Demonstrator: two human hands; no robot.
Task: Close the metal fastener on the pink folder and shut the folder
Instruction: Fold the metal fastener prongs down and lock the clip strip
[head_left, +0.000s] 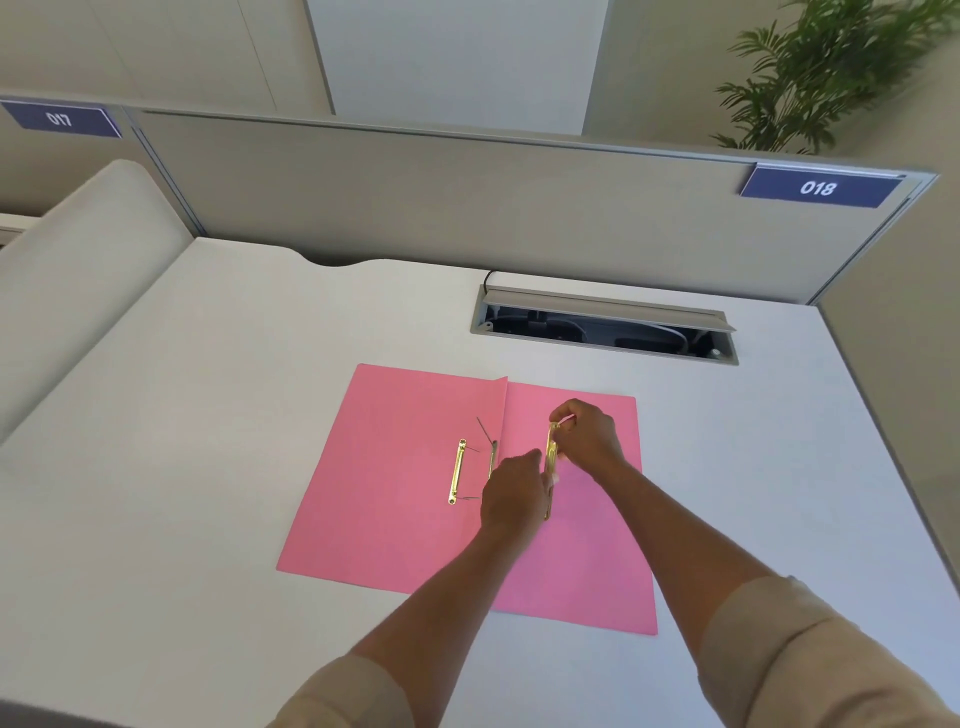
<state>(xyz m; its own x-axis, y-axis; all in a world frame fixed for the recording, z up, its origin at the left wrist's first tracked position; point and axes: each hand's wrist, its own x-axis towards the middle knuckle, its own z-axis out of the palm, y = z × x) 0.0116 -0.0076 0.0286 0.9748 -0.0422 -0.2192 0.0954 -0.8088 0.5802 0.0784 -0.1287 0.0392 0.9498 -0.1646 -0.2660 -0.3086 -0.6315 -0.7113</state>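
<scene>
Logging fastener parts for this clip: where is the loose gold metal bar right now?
In the head view, the gold bar is held between both hands, left hand and right hand, above the open pink folder, right of its spine.

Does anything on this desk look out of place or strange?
Only the cable hatch behind the pink folder stands out: its lid is open, showing cables. The folder lies open with thin prongs sticking up.
</scene>
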